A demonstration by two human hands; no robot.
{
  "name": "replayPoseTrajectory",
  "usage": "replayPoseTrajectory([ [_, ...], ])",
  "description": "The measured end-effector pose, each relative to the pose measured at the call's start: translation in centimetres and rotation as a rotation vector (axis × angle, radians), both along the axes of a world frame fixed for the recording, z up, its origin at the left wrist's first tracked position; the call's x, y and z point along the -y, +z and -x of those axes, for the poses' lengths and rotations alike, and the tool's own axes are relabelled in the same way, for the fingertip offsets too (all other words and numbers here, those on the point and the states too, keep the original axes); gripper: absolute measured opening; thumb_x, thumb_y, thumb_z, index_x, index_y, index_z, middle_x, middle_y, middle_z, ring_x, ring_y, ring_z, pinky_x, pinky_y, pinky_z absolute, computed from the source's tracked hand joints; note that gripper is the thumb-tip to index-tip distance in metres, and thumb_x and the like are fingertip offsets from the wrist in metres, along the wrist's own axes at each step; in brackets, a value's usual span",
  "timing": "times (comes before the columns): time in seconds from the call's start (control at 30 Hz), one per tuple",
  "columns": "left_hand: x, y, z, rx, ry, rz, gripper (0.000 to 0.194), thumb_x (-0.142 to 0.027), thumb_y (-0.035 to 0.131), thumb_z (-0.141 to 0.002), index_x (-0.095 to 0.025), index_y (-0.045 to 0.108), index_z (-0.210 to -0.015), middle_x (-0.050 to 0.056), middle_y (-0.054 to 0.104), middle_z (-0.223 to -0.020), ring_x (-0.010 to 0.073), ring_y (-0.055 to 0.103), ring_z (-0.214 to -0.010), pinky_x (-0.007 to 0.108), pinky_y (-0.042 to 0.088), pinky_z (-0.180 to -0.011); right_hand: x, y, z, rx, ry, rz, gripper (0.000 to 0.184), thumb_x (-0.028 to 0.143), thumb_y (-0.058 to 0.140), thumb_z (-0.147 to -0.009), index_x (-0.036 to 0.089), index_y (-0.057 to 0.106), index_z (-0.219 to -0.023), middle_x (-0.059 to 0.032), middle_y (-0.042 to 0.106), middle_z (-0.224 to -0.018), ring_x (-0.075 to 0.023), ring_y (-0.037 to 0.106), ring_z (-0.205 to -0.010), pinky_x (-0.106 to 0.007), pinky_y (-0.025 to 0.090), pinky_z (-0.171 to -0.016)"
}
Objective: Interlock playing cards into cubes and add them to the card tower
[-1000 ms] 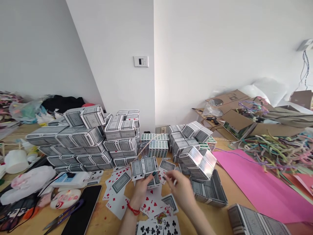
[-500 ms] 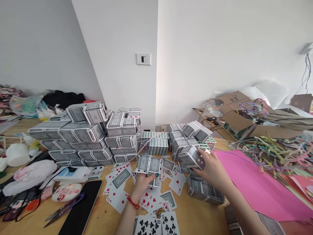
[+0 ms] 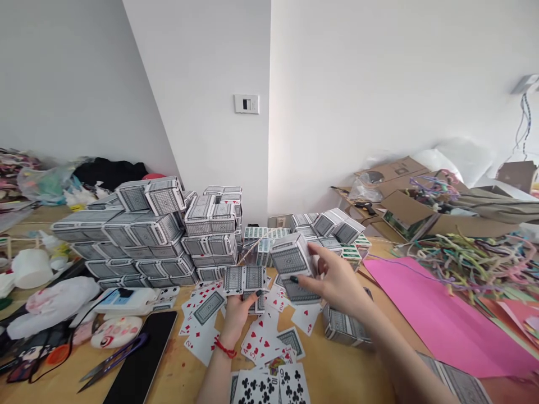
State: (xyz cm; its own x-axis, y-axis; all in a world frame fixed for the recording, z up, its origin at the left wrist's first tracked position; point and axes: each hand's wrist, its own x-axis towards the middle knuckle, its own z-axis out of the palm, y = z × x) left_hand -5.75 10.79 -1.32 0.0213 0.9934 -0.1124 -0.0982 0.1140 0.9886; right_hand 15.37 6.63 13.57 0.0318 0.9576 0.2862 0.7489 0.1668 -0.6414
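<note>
My left hand (image 3: 237, 314) is closed on a small folded block of grey-backed playing cards (image 3: 244, 279), held just above the wooden table (image 3: 349, 373). My right hand (image 3: 337, 280) grips a larger card-block piece (image 3: 292, 264), lifted in the air right beside the left one. Loose cards (image 3: 261, 342) lie face up and face down under both hands, with club cards (image 3: 269, 388) at the near edge. A red thread band sits on my left wrist.
Big stacks of card blocks (image 3: 147, 235) stand at the back left, more (image 3: 332, 227) at the back middle. A phone (image 3: 138, 359), scissors (image 3: 112, 367) and bags lie at the left. Pink paper (image 3: 433, 314), coloured strips (image 3: 471, 258) and cardboard boxes (image 3: 421, 205) fill the right.
My right hand reached right to the card blocks, took one, and brought it back left and up next to the left hand's piece. The left hand stayed nearly in place.
</note>
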Motion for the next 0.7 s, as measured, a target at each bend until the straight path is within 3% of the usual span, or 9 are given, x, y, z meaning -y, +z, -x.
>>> replayPoseTrajectory([
  [0.13,0.3,0.7,0.1,-0.025,-0.007,0.007,0.022,-0.034,0.067,-0.059,-0.020,0.068,-0.076,0.007,0.070,-0.076,0.0292,0.060,-0.092,0.038,0.044,-0.081,-3.5,4.2,-2.5,0.252,-0.100,-0.112,0.052,0.047,0.060,-0.063,0.017,0.057,-0.105,-0.0069,0.063,-0.085,-0.0219,0.056,-0.074,-0.031,0.040,-0.063],
  [0.2,0.5,0.9,0.0,-0.045,0.014,0.016,0.019,-0.035,0.067,-0.059,-0.020,0.068,-0.070,0.006,0.069,-0.069,0.0296,0.060,-0.089,0.038,0.044,-0.079,-5.8,6.3,-3.4,0.323,-0.179,-0.117,0.066,0.049,0.059,-0.062,0.014,0.050,-0.117,-0.0095,0.062,-0.089,-0.0264,0.056,-0.084,-0.033,0.039,-0.066],
  [0.33,0.5,1.3,-0.2,-0.055,0.006,0.035,0.019,-0.035,0.067,-0.059,-0.020,0.067,-0.070,0.006,0.068,-0.065,0.0298,0.061,-0.087,0.038,0.044,-0.079,-11.1,8.4,-2.5,0.330,-0.153,0.103,0.088,0.054,0.058,-0.062,0.010,0.029,-0.131,-0.0136,0.061,-0.095,-0.0288,0.058,-0.084,-0.033,0.040,-0.064],
  [0.5,0.3,1.6,-0.2,-0.068,-0.017,0.006,0.029,-0.035,0.066,-0.058,-0.018,0.068,-0.082,0.007,0.070,-0.073,0.0299,0.060,-0.090,0.040,0.042,-0.082,-15.9,6.3,2.2,0.417,-0.050,0.283,0.075,0.055,0.058,-0.061,0.011,0.044,-0.120,-0.0144,0.061,-0.100,-0.0297,0.058,-0.089,-0.034,0.042,-0.067],
  [0.7,0.3,1.3,-0.3,-0.043,-0.006,0.015,0.021,-0.032,0.066,-0.059,-0.019,0.068,-0.076,0.006,0.069,-0.069,0.0288,0.061,-0.087,0.039,0.043,-0.081,-17.2,1.3,6.4,0.483,-0.092,0.377,0.061,0.047,0.059,-0.063,0.012,0.050,-0.113,-0.0160,0.061,-0.103,-0.0314,0.056,-0.097,-0.039,0.043,-0.073],
])
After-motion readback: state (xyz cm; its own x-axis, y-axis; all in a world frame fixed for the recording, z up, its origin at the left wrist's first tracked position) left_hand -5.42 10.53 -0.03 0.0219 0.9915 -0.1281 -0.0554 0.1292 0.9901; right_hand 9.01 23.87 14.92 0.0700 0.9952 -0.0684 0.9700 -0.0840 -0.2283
